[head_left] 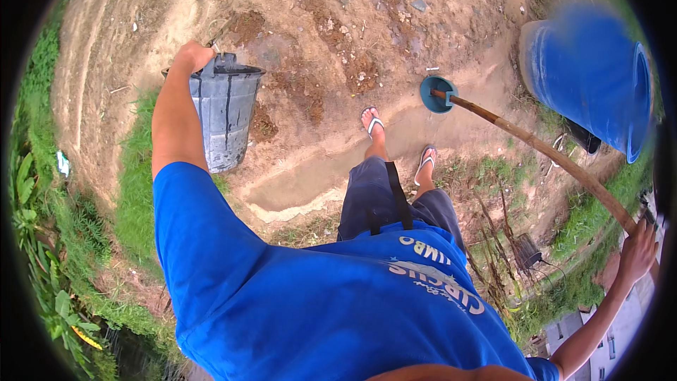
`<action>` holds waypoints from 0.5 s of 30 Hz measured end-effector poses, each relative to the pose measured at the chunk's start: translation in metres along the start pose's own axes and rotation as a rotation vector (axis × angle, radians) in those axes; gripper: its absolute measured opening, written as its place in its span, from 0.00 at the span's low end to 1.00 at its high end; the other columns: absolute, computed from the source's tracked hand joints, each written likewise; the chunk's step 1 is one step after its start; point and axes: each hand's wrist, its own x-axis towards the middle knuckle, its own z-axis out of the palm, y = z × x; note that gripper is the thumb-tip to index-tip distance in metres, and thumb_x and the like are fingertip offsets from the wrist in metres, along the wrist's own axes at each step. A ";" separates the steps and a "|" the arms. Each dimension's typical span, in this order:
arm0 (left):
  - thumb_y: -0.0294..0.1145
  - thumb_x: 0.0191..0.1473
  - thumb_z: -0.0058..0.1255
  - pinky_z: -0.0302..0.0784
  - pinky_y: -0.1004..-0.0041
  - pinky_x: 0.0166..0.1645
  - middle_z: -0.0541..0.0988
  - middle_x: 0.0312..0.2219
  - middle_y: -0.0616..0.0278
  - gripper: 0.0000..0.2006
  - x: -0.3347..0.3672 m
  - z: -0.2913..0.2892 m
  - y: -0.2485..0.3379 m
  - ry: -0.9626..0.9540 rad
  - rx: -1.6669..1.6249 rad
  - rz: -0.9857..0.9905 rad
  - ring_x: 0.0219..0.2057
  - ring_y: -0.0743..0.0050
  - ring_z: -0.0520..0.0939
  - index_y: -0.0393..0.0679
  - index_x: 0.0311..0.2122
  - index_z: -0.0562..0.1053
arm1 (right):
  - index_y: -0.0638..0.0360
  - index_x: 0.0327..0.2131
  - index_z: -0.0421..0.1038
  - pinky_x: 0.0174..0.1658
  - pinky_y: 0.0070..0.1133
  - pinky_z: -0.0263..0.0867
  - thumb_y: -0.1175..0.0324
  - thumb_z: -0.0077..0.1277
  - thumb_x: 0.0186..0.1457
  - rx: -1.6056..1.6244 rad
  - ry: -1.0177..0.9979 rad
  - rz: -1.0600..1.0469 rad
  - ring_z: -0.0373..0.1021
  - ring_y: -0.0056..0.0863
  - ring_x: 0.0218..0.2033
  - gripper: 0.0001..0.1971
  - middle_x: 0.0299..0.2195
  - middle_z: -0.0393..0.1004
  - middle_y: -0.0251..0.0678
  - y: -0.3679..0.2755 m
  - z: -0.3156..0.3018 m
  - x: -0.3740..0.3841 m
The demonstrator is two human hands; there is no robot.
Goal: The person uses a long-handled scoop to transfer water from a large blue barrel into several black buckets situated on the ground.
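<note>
My left hand (pixel 194 55), arm stretched out, is closed at the rim handle of a tall dark grey bucket (pixel 224 116). The bucket's outside looks wet and streaked, and its inside is hidden from here. Over on the right, my right hand (pixel 638 250) is wrapped round a long wooden pole (pixel 543 144). At the pole's far end is a small teal pail (pixel 426 96), fixed like a dipper, with the pole's tip reaching inside it. The pail appears beside my feet, over the dirt; I cannot tell whether it touches the ground.
A large blue barrel (pixel 589 74) stands at the far right, partly blurred. I stand in flip-flops on bare earth with a muddy puddle (pixel 303 182) and scattered stones. Grass (pixel 141 197) and leafy plants border the left; dry stalks (pixel 497 236) rise at the lower right.
</note>
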 end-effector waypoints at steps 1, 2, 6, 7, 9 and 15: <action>0.48 0.41 0.53 0.72 0.62 0.52 0.76 0.45 0.38 0.30 -0.004 -0.002 -0.003 0.019 0.019 -0.001 0.48 0.46 0.77 0.29 0.42 0.75 | 0.53 0.51 0.69 0.51 0.29 0.67 0.73 0.49 0.48 0.002 0.008 0.004 0.72 0.32 0.46 0.23 0.48 0.73 0.38 -0.002 0.003 0.004; 0.49 0.42 0.52 0.72 0.62 0.52 0.76 0.45 0.38 0.30 -0.008 -0.002 -0.004 0.034 0.037 -0.001 0.49 0.46 0.77 0.29 0.42 0.75 | 0.53 0.50 0.70 0.51 0.29 0.67 0.73 0.49 0.48 0.000 0.033 -0.010 0.73 0.32 0.46 0.23 0.48 0.73 0.38 -0.001 0.005 0.007; 0.49 0.42 0.51 0.71 0.61 0.54 0.75 0.47 0.38 0.30 -0.009 -0.005 -0.010 0.030 0.015 -0.028 0.50 0.46 0.76 0.30 0.43 0.75 | 0.55 0.49 0.70 0.48 0.28 0.68 0.73 0.49 0.48 0.054 0.052 -0.010 0.73 0.32 0.44 0.21 0.46 0.74 0.39 -0.004 -0.007 0.008; 0.48 0.42 0.51 0.71 0.62 0.54 0.75 0.47 0.38 0.30 -0.012 -0.009 -0.007 0.027 0.005 -0.042 0.51 0.46 0.75 0.30 0.43 0.75 | 0.55 0.49 0.70 0.47 0.28 0.68 0.73 0.49 0.49 0.045 0.096 -0.031 0.73 0.32 0.43 0.20 0.44 0.74 0.39 -0.002 -0.004 0.008; 0.47 0.42 0.51 0.70 0.62 0.55 0.75 0.47 0.39 0.29 -0.015 -0.010 -0.013 0.038 0.013 -0.064 0.51 0.46 0.75 0.31 0.44 0.75 | 0.55 0.47 0.70 0.44 0.28 0.68 0.74 0.48 0.49 0.041 0.156 -0.058 0.73 0.32 0.40 0.18 0.41 0.75 0.38 0.001 -0.003 0.011; 0.44 0.41 0.49 0.69 0.63 0.57 0.73 0.49 0.38 0.29 -0.031 0.027 -0.015 -0.008 0.037 -0.030 0.53 0.46 0.74 0.30 0.45 0.75 | 0.56 0.41 0.71 0.41 0.27 0.67 0.75 0.47 0.49 0.077 0.155 -0.028 0.72 0.32 0.36 0.13 0.33 0.73 0.37 -0.007 -0.017 0.015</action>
